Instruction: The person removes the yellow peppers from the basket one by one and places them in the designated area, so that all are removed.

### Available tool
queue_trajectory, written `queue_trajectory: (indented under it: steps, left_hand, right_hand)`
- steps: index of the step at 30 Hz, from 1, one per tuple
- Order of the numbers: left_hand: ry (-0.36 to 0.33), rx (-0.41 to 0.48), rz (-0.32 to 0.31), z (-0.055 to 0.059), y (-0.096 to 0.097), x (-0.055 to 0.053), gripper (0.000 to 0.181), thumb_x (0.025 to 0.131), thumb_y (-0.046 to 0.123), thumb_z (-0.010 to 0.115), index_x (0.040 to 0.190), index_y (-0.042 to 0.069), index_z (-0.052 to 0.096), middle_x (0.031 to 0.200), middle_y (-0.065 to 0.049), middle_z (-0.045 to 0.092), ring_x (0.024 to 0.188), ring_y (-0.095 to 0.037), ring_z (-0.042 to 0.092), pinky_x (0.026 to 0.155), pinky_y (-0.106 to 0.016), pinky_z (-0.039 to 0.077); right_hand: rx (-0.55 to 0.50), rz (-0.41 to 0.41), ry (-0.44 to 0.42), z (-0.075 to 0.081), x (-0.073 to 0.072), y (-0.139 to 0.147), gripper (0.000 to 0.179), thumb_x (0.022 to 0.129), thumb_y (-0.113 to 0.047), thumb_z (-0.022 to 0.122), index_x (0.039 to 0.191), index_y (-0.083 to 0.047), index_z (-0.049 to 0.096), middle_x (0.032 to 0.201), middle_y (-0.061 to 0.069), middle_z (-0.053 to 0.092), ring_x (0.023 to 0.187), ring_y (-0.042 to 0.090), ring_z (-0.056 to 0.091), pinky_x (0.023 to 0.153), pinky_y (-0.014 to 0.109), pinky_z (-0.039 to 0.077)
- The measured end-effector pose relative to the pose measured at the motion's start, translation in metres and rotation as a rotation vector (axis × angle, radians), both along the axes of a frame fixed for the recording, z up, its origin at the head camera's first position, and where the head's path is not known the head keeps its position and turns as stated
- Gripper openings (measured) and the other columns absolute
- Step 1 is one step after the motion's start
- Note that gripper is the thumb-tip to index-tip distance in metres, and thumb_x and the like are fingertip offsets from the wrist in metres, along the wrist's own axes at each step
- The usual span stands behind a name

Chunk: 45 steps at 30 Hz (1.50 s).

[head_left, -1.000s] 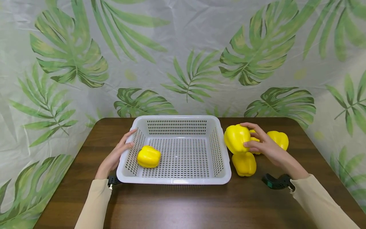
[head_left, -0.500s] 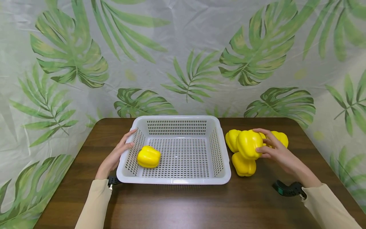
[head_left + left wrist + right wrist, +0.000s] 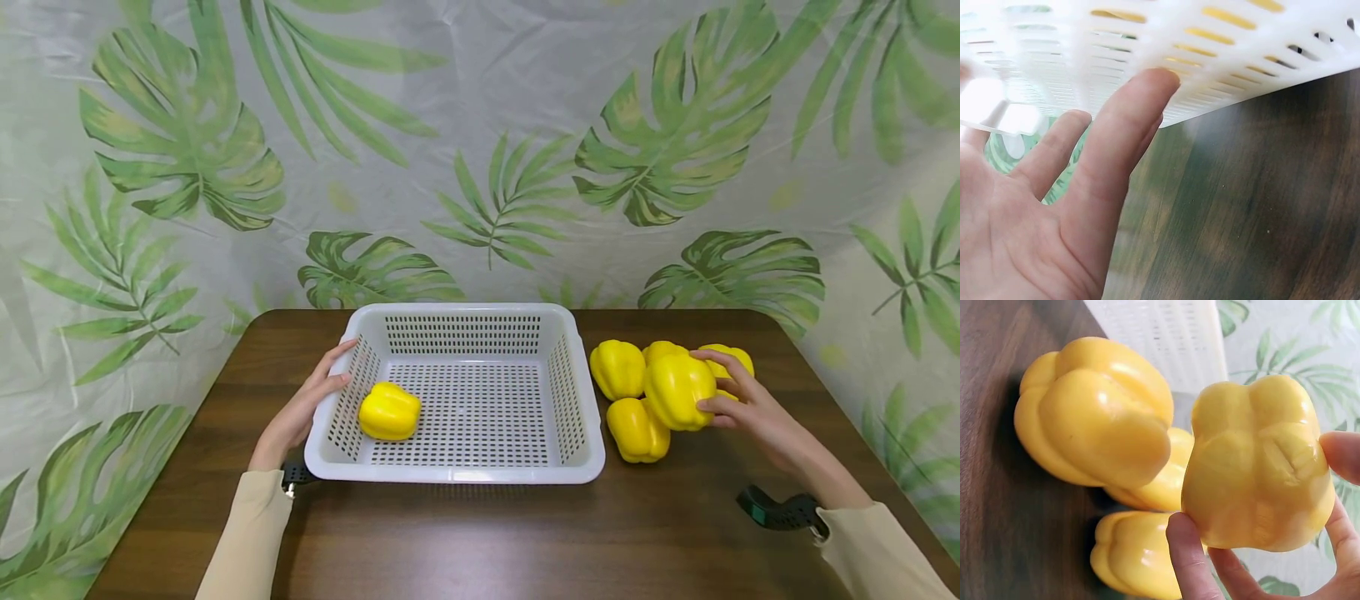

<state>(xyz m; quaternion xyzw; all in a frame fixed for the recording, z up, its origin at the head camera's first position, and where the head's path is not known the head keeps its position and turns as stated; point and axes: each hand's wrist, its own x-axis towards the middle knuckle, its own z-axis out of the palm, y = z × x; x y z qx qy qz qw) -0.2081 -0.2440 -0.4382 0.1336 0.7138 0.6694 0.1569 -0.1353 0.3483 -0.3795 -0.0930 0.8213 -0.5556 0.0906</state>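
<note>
In the head view my right hand (image 3: 750, 410) holds a yellow bell pepper (image 3: 678, 392) over the group of peppers on the right. Seen from the right wrist, its fingertips and thumb pinch the sides of this bell pepper (image 3: 1257, 465), whose surface has a small dent. My left hand (image 3: 303, 408) rests against the left side of a white perforated basket (image 3: 453, 475), fingers near the rim. The left wrist view shows a fairly straight digit touching the slotted wall (image 3: 1210, 50). One yellow bell pepper (image 3: 390, 411) lies inside the basket, towards its left.
Other yellow bell peppers lie right of the basket: one (image 3: 617, 370) beside its rim, one (image 3: 637, 430) nearer the front, one (image 3: 729, 358) farther right, and one partly hidden behind the held pepper. All stand on a dark wooden table (image 3: 480, 542) before a leaf-patterned cloth (image 3: 510, 167).
My right hand has moved right and slightly towards me with the pepper, away from the basket's right rim, uncovering the peppers behind. The left hand and basket have stayed put.
</note>
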Motion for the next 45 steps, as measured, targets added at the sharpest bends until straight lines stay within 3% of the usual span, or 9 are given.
queue_trajectory:
  steps: [17,27,29,36,45]
  left_hand:
    - [0.003,-0.004,0.006,0.000,-0.001,0.001,0.057,0.102,0.023,0.039,0.153,0.028,0.013,0.156,-0.017,0.004,0.129,-0.053,0.026,0.082,-0.061,0.047]
    - [0.003,-0.001,0.004,0.001,0.000,0.001,0.057,0.102,0.022,0.039,0.152,0.028,0.013,0.156,-0.017,0.005,0.128,-0.053,0.027,0.082,-0.060,0.047]
    - [0.003,-0.001,0.005,0.001,0.000,0.001,0.057,0.102,0.023,0.039,0.152,0.028,0.013,0.156,-0.017,0.005,0.128,-0.053,0.027,0.082,-0.061,0.047]
    - [-0.004,0.001,0.005,0.001,0.000,0.001,0.057,0.102,0.024,0.040,0.152,0.029,0.013,0.156,-0.016,0.005,0.128,-0.052,0.028,0.083,-0.060,0.047]
    - [-0.005,-0.006,0.006,0.001,0.001,0.001,0.058,0.102,0.024,0.040,0.152,0.029,0.013,0.156,-0.016,0.005,0.128,-0.052,0.028,0.084,-0.060,0.046]
  right_hand:
    - [0.005,0.003,0.012,-0.025,0.015,0.029,0.059,0.098,-0.004,0.049,0.146,-0.027,0.024,0.133,0.025,0.024,0.099,0.001,0.051,0.073,0.026,0.051]
    - [0.013,-0.004,-0.073,-0.038,0.020,0.037,0.059,0.097,-0.008,0.051,0.145,-0.029,0.024,0.141,0.029,0.017,0.104,-0.006,0.042,0.074,0.027,0.048]
    - [0.030,-0.007,-0.090,-0.041,0.020,0.038,0.058,0.097,-0.010,0.051,0.145,-0.029,0.023,0.142,0.028,0.016,0.107,-0.002,0.040,0.075,0.028,0.049]
    - [0.053,-0.015,-0.116,-0.049,0.019,0.037,0.058,0.097,-0.012,0.055,0.146,-0.023,0.025,0.146,0.025,0.012,0.123,0.045,0.025,0.075,0.027,0.050]
    - [0.064,-0.019,-0.119,-0.057,0.016,0.037,0.060,0.095,-0.012,0.057,0.146,-0.017,0.025,0.147,0.029,0.010,0.126,0.055,0.019,0.075,0.024,0.048]
